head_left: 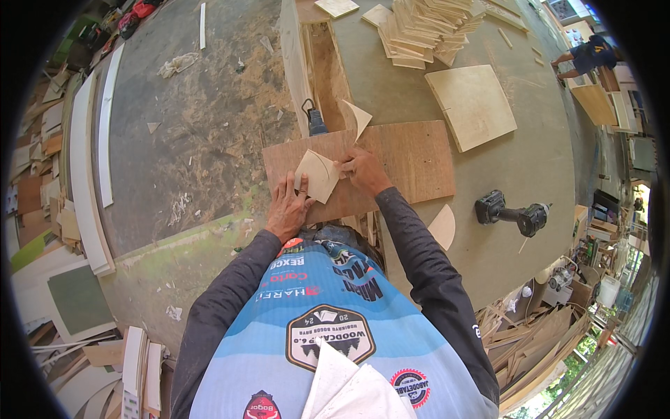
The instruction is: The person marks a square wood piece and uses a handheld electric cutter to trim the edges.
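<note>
A small pale plywood piece (318,176) with one curved edge lies on a brown plywood board (412,159) on the workbench. My left hand (287,208) presses on the board and touches the piece's left edge. My right hand (361,170) grips the piece's right corner with its fingertips. Another pale cut piece (360,117) stands tilted just beyond the board. A similar quarter-round piece (443,227) lies at the bench edge by my right arm.
A black cordless drill (513,213) lies on the bench to the right. A square plywood panel (473,105) and a stack of cut pieces (426,28) sit farther back. A corded power tool (315,122) rests near the board. White boards (87,174) lie on the dusty floor. Another person (585,57) works at the far right.
</note>
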`<action>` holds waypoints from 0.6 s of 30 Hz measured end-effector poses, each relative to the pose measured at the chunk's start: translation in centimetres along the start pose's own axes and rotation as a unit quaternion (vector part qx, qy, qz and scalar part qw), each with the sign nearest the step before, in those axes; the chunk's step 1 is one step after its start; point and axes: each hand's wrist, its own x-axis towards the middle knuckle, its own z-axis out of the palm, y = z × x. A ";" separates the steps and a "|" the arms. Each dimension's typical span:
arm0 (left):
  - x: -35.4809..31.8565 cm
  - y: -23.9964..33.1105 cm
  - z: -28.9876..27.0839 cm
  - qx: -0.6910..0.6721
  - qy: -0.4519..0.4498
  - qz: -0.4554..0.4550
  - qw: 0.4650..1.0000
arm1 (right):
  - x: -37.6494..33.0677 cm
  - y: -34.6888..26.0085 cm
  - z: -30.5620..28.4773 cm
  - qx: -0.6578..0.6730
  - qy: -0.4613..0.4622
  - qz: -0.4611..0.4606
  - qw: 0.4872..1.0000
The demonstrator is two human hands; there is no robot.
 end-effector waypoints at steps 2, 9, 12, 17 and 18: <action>0.0 0.0 0.0 0.001 0.001 0.001 1.000 | 0.0 0.1 0.1 -0.005 0.004 -0.003 1.000; 0.1 0.1 -0.2 0.000 0.003 -0.002 1.000 | 0.1 0.0 0.1 -0.001 0.013 -0.009 1.000; 0.1 0.1 -0.2 -0.001 0.006 -0.002 1.000 | 0.1 0.3 0.4 0.010 0.021 -0.010 1.000; 0.2 0.1 -0.1 0.001 0.005 -0.006 1.000 | 0.4 0.6 0.4 -0.005 0.024 -0.027 0.999; 0.2 0.1 0.0 0.000 0.007 -0.005 1.000 | 0.4 0.7 0.5 0.000 0.023 -0.025 0.999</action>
